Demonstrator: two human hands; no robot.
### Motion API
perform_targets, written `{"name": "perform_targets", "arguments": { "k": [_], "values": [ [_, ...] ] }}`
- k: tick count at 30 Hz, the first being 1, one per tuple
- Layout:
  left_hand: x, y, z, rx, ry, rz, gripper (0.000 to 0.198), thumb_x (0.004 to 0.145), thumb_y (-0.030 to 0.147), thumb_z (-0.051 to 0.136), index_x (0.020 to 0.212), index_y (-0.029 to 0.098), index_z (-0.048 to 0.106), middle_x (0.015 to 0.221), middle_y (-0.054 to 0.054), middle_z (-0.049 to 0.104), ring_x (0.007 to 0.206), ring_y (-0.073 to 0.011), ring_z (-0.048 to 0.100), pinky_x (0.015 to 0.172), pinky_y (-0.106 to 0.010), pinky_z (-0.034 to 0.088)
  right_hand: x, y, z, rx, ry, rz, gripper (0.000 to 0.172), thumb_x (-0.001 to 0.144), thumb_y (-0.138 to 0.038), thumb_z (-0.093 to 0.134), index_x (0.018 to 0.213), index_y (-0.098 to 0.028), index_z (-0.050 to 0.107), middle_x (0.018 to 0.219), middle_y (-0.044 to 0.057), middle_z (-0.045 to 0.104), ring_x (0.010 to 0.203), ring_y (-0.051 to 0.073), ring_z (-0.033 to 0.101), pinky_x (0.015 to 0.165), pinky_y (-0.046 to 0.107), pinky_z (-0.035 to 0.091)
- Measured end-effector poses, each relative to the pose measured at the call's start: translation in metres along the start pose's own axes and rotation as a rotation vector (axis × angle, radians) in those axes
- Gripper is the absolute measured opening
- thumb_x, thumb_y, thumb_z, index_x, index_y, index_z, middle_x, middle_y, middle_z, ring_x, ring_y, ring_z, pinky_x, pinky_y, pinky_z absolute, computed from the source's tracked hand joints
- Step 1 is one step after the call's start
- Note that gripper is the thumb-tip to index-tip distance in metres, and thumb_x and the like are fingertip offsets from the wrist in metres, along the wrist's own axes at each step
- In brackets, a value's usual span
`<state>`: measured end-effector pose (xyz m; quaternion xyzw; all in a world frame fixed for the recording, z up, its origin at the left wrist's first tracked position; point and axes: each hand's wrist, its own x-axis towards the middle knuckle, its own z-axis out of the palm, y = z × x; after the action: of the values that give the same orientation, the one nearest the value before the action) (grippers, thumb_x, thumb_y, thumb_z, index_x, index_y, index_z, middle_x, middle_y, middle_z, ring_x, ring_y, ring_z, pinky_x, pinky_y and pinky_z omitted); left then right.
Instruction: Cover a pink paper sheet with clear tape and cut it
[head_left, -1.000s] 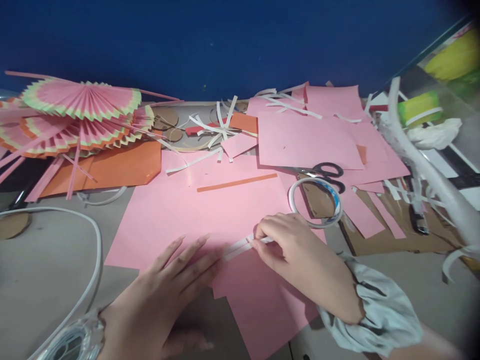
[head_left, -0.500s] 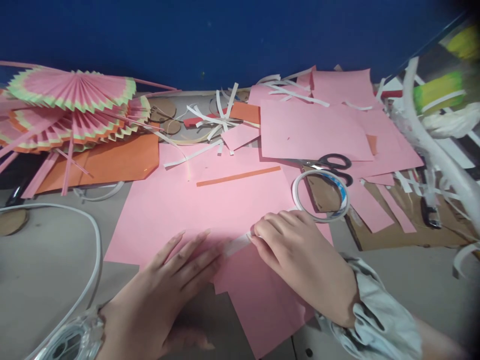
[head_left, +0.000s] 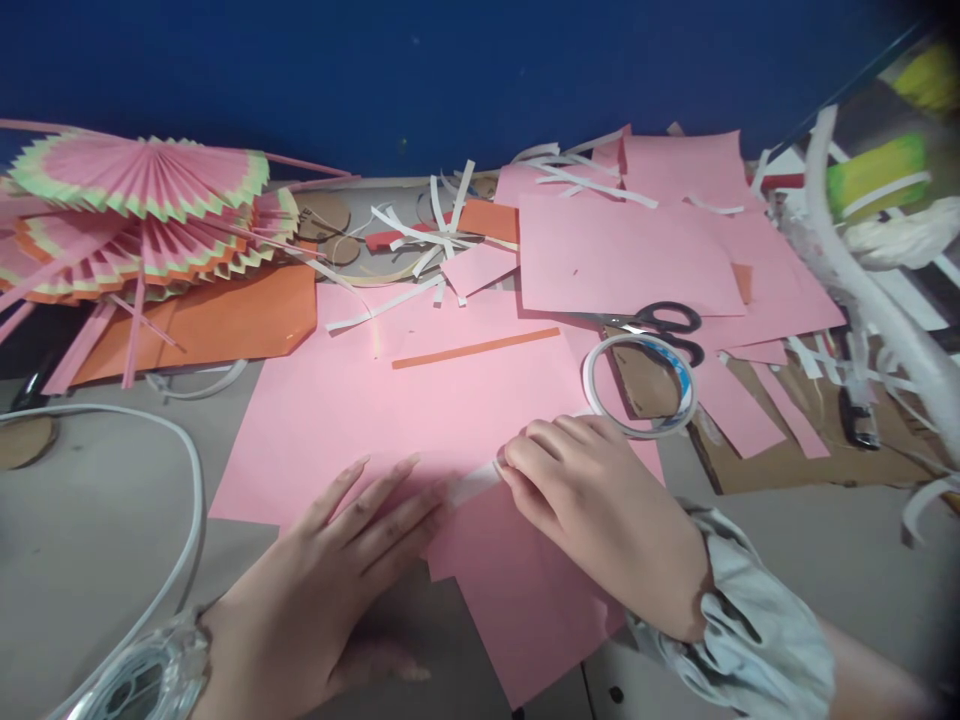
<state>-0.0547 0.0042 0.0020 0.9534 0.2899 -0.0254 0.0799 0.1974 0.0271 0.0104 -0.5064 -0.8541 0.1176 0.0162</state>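
My left hand [head_left: 341,570] lies with fingers stretched out on large pink paper [head_left: 337,420], its fingertips at one end of a short white strip of tape [head_left: 476,482]. My right hand [head_left: 592,510] is closed in a pinch at the strip's other end; its fingertips are partly hidden. Beneath both hands the strip runs along a pink sheet [head_left: 525,610] that reaches toward me. Just beyond my right hand rests a roll of white tape [head_left: 590,385]. Farther out, a thin orange paper strip [head_left: 476,348] lies on the pink paper.
Black-handled scissors [head_left: 667,318] lie behind the tape roll. Pink sheets [head_left: 630,255] and white paper strips [head_left: 442,240] are heaped at the back. Pleated paper fans [head_left: 146,185] sit at left on orange paper [head_left: 225,315]. A white cable [head_left: 196,480] curves along the left; cardboard [head_left: 787,470] is at right.
The view has shifted very slightly. Both hands keep the same places and poses on the paper and strip.
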Motion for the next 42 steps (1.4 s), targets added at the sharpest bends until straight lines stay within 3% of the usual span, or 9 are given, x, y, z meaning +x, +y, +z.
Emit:
{"name": "perform_targets", "arguments": {
  "k": [4, 10, 17, 20, 23, 33, 42],
  "values": [
    [0.008, 0.003, -0.001, 0.01, 0.031, 0.004, 0.076, 0.081, 0.071, 0.029, 0.137, 0.021, 0.038, 0.146, 0.001, 0.035, 0.135, -0.0291, 0.018, 0.112, -0.045, 0.0, 0.002, 0.0, -0.002, -0.025, 0.003, -0.025, 0.012, 0.085, -0.015, 0.045, 0.077, -0.021, 0.052, 0.075, 0.0, 0.054, 0.073, 0.017, 0.048, 0.074, 0.034, 0.03],
    [0.018, 0.006, -0.004, -0.016, 0.021, 0.001, 0.075, 0.085, 0.067, 0.026, 0.141, 0.018, 0.03, 0.151, 0.002, 0.021, 0.135, -0.0286, 0.018, 0.113, -0.045, -0.002, 0.005, 0.0, -0.002, -0.04, -0.002, -0.035, 0.01, 0.086, -0.018, 0.046, 0.08, -0.021, 0.054, 0.078, 0.001, 0.055, 0.076, 0.018, 0.049, 0.078, 0.035, 0.029],
    [0.012, 0.007, -0.005, -0.005, 0.084, 0.0, 0.07, 0.082, 0.069, 0.031, 0.129, 0.02, 0.05, 0.146, -0.005, 0.033, 0.133, -0.0265, 0.025, 0.113, -0.048, 0.007, 0.003, -0.002, -0.004, -0.037, -0.002, -0.035, 0.014, 0.089, -0.021, 0.043, 0.079, -0.021, 0.054, 0.077, 0.001, 0.055, 0.075, 0.017, 0.048, 0.076, 0.034, 0.029],
    [0.016, 0.006, -0.005, -0.018, 0.034, 0.007, 0.084, 0.072, 0.079, 0.031, 0.137, 0.026, 0.039, 0.15, -0.004, 0.024, 0.136, -0.0302, 0.019, 0.111, -0.05, 0.003, 0.003, -0.002, -0.004, -0.035, 0.014, -0.048, 0.015, 0.089, -0.021, 0.042, 0.081, -0.02, 0.055, 0.078, 0.002, 0.056, 0.076, 0.017, 0.048, 0.076, 0.034, 0.028],
    [0.02, 0.005, -0.007, -0.022, -0.026, 0.009, 0.089, 0.072, 0.08, 0.031, 0.142, 0.025, 0.026, 0.152, -0.003, 0.019, 0.137, -0.0311, 0.013, 0.11, -0.05, -0.003, 0.003, 0.0, -0.002, -0.046, 0.039, -0.057, 0.017, 0.089, -0.021, 0.041, 0.081, -0.02, 0.056, 0.077, 0.002, 0.057, 0.075, 0.017, 0.048, 0.076, 0.034, 0.028],
    [0.017, 0.007, -0.006, -0.026, -0.009, -0.05, 0.086, 0.076, 0.063, 0.052, 0.143, 0.02, 0.02, 0.148, -0.004, 0.029, 0.138, -0.0276, 0.013, 0.11, -0.051, 0.004, -0.001, -0.003, -0.005, -0.021, 0.12, 0.026, 0.02, 0.09, -0.025, 0.041, 0.08, -0.019, 0.057, 0.078, 0.003, 0.062, 0.077, 0.017, 0.052, 0.084, 0.037, 0.026],
    [-0.001, 0.011, -0.011, 0.106, -0.003, -0.037, 0.089, 0.078, 0.07, 0.039, 0.145, 0.016, 0.014, 0.149, -0.007, 0.026, 0.139, -0.0281, 0.01, 0.111, -0.047, 0.002, 0.001, -0.001, -0.005, -0.013, 0.176, 0.067, 0.017, 0.084, -0.03, 0.048, 0.078, -0.02, 0.059, 0.077, 0.004, 0.063, 0.081, 0.02, 0.051, 0.085, 0.038, 0.026]
  ]
}}
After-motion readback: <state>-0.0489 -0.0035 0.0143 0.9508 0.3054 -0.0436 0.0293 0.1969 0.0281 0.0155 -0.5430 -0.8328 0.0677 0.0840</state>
